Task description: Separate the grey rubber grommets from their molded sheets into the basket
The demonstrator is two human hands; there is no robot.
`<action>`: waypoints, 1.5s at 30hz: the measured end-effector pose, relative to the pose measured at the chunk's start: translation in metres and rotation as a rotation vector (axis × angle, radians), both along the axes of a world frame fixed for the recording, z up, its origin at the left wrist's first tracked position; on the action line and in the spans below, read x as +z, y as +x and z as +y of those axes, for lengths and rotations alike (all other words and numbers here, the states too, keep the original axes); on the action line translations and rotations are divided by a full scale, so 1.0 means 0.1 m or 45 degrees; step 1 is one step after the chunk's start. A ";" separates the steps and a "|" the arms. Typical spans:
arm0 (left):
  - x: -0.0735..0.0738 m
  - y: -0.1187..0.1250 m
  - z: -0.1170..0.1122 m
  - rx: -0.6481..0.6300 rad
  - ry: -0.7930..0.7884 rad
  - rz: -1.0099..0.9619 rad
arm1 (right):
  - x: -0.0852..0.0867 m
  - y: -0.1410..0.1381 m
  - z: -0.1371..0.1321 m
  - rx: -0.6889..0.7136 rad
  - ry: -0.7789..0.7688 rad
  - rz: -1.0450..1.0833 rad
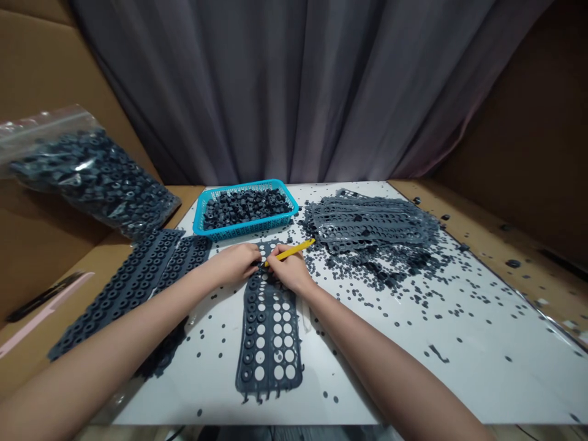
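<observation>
A dark grey moulded rubber sheet (270, 331) lies lengthwise before me on the white table. Ring-shaped rubber pieces still sit along its left column, while many other places are open round holes. My left hand (236, 263) is closed at the sheet's upper left edge, its fingertips bent down over the rubber. In my right hand (289, 271) is a slim yellow pen-shaped tool (296, 250), with a notch at its raised end. Its lower end points at the sheet between both hands; the exact contact is hidden by my fingers.
A blue basket (245, 229) of loose rubber rings stands behind my hands. Punched-out sheets (372, 220) are piled at right amid scattered small discs. Full sheets (133, 275) lie at left, below a zip bag (98, 177) of rings. A pink strip (46, 313) lies far left.
</observation>
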State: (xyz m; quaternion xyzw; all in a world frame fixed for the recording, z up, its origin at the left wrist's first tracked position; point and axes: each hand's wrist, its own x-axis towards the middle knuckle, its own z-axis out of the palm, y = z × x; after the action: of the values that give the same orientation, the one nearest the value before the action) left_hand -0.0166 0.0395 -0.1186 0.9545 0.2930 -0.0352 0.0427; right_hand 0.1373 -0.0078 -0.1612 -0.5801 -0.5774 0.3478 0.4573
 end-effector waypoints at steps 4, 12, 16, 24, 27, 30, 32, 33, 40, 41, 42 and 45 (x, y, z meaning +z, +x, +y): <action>-0.01 0.00 -0.01 -0.014 0.007 -0.003 | -0.01 0.00 0.00 -0.002 0.000 -0.020; -0.14 0.01 -0.02 -0.009 0.022 -0.064 | -0.05 -0.05 0.03 -0.074 0.028 -0.101; -0.29 -0.06 0.00 -0.016 0.002 -0.205 | -0.04 -0.05 0.01 -0.080 0.053 -0.111; -0.31 -0.17 -0.10 0.170 -0.086 -0.631 | -0.07 -0.05 0.01 -0.075 0.069 -0.107; -0.22 -0.19 -0.12 0.294 -0.142 -0.841 | -0.08 -0.05 0.02 -0.067 0.059 -0.102; -0.10 -0.26 -0.15 0.509 -0.169 -1.108 | -0.08 -0.05 0.01 -0.063 0.042 -0.089; -0.01 -0.29 -0.22 0.623 -0.217 -1.242 | -0.08 -0.05 0.01 -0.063 0.035 -0.078; 0.03 -0.30 -0.27 0.655 -0.287 -1.296 | -0.08 -0.05 0.01 -0.061 0.034 -0.072; 0.28 -0.12 -0.79 0.860 -1.715 -2.168 | -0.05 -0.03 -0.04 -0.016 0.068 -0.046; 0.31 -0.09 -0.84 0.864 -1.797 -2.199 | -0.03 -0.02 -0.06 0.001 0.081 -0.044; 0.33 -0.06 -0.87 0.864 -1.849 -2.209 | -0.01 -0.01 -0.08 0.024 0.099 -0.039; 0.37 -0.01 -0.94 0.890 -1.881 -2.207 | 0.11 0.03 -0.14 0.095 0.203 0.073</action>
State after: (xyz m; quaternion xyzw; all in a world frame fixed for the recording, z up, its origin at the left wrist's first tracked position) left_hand -0.0172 -0.0548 -0.0819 0.2732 0.3195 0.4748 0.7732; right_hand 0.1403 -0.0223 -0.1500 -0.5099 -0.6110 0.3341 0.5051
